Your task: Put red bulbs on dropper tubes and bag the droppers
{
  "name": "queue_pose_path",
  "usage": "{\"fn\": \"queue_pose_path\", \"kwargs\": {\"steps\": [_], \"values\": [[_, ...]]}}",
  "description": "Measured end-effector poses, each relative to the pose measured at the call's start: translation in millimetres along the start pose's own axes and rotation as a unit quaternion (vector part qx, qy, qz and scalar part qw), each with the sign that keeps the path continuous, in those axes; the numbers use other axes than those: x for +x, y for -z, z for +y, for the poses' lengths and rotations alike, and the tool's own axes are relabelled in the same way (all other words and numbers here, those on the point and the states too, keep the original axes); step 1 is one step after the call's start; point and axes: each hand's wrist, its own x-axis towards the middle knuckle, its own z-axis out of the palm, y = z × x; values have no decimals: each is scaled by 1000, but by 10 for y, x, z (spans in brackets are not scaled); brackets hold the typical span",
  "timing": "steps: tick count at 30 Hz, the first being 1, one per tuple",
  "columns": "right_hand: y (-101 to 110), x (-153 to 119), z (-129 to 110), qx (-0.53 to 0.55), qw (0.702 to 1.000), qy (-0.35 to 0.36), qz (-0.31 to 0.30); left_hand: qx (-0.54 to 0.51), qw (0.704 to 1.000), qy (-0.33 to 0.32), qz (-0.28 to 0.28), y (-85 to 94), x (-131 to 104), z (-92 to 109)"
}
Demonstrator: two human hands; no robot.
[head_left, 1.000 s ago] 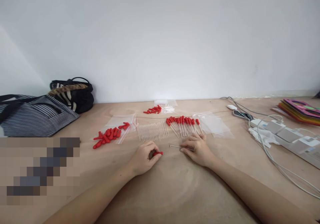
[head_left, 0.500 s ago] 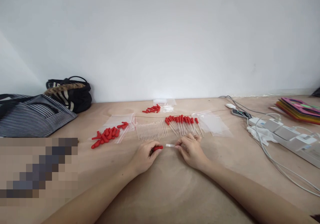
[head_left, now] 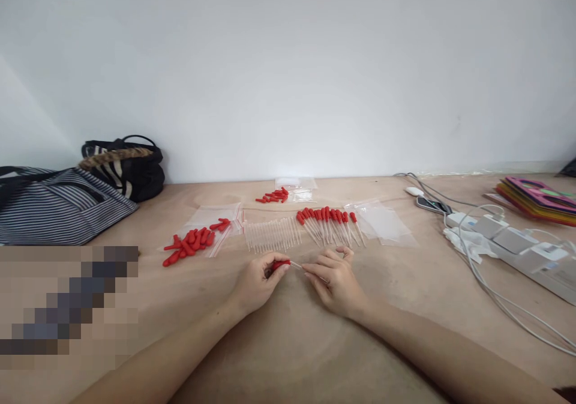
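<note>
My left hand (head_left: 258, 281) is closed around a red rubber dropper bulb (head_left: 281, 265), its mouth facing right. Between thumb and fingers, my right hand (head_left: 335, 281) pinches a clear glass dropper tube (head_left: 296, 265). The tube's left end meets the bulb's mouth; how deep it sits I cannot tell. Just beyond my hands lies a row of bare glass tubes (head_left: 272, 235). To their right, several droppers with red bulbs (head_left: 330, 221) are laid side by side. A pile of loose red bulbs (head_left: 189, 245) is to the left of my left hand.
Clear plastic bags (head_left: 384, 224) lie right and left of the rows. Farther back are more red bulbs (head_left: 274, 196) and tubes (head_left: 301, 195). A power strip (head_left: 540, 260) with chargers and cables takes up the right side. Bags (head_left: 67, 206) stand at the left.
The gap between bulb and tube has closed: the tube's end now meets the bulb's mouth. My right hand has moved slightly left, and its grip now sits nearer the bulb.
</note>
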Motion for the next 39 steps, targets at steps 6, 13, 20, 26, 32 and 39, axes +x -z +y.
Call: {"fn": "queue_pose_path", "kwargs": {"steps": [6,13,20,26,32,39], "values": [[-6,-9,39,-20,999,43,10,-75,997,21,-20,-13,-21,-62],[-1,-8,112,-22,997,79,5,-107,993,39,-38,-15,-34,-54],[17,21,86,-31,994,102,20,-110,992,37,-39,-54,-83,-106],[3,24,64,-36,994,104,15,-67,997,25,-36,-51,-91,-45],[-25,24,75,-38,994,106,10,-51,998,21,-37,-47,-86,-44],[-16,78,63,-71,993,86,-30,-33,998,44,-43,-25,-65,-9]]}}
